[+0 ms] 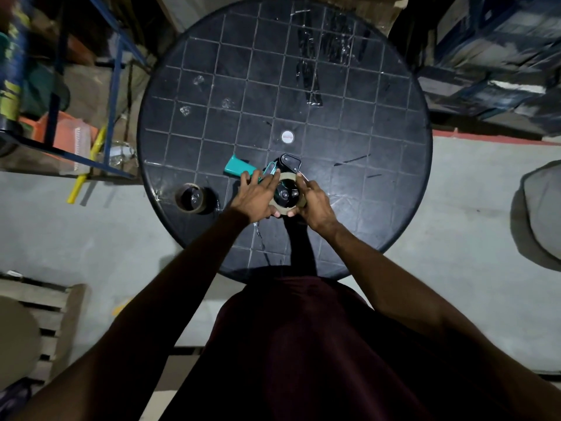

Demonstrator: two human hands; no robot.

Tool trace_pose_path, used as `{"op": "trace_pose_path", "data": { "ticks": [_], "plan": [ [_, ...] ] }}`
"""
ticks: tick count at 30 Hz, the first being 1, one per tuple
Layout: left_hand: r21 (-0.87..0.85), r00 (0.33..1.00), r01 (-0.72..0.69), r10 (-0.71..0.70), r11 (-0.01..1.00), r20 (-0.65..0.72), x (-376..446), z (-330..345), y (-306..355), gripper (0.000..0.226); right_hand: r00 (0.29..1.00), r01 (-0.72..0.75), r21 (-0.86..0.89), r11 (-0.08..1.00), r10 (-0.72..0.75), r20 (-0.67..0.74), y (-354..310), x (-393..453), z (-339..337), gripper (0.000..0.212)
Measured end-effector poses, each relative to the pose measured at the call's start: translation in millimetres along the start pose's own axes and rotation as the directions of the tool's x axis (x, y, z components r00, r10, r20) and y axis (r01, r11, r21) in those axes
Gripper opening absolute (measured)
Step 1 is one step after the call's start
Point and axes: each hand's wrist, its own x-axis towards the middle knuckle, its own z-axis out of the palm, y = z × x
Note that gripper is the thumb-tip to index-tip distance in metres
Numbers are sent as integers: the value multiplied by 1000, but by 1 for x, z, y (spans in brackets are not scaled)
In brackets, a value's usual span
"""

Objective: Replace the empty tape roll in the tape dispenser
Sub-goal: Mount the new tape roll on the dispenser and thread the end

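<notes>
A tape dispenser with a teal handle (239, 167) and black head (290, 162) lies on its side on the round black table (379, 165). A thin brown cardboard tape core (287, 177) sits around the dispenser's black hub (285, 194). My left hand (258, 197) grips the core's left side, its fingers spread over the dispenser body. Gripping the right side is my right hand (314, 202), with both thumbs at the core's near edge. A second brown tape roll (191, 198) stands apart on the table to the left.
A small white cap (287, 137) lies beyond the dispenser. Strips of clear tape (312, 77) are stuck on the far part of the table. A blue metal rack (115, 71) with clutter stands left, crates (501, 56) at the back right.
</notes>
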Motion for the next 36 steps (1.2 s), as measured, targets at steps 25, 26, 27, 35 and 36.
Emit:
{"op": "trace_pose_path", "data": {
  "ticks": [25, 26, 27, 35, 36],
  "plan": [
    [122, 992, 124, -124, 985, -4, -10, -10, 33, 105, 1000, 16, 48, 999, -15, -16, -11, -9, -8, 91],
    [79, 990, 144, -142, 986, -26, -15, -8, 35, 100, 999, 37, 15, 999, -36, -20, -13, -9, -10, 91],
    [17, 985, 168, -168, 986, -40, -20, -6, 36, 97, 999, 52, -11, 999, -52, -15, -14, -9, -13, 90],
    [-355, 980, 191, -197, 915, 18, -26, 4, 23, 89, 986, 127, -178, 976, -105, 128, -2, -1, -31, 96],
    [-351, 985, 169, -174, 921, 18, -24, 2, 21, 90, 986, 124, -173, 977, -101, 133, -3, 0, -29, 98]
  ]
}}
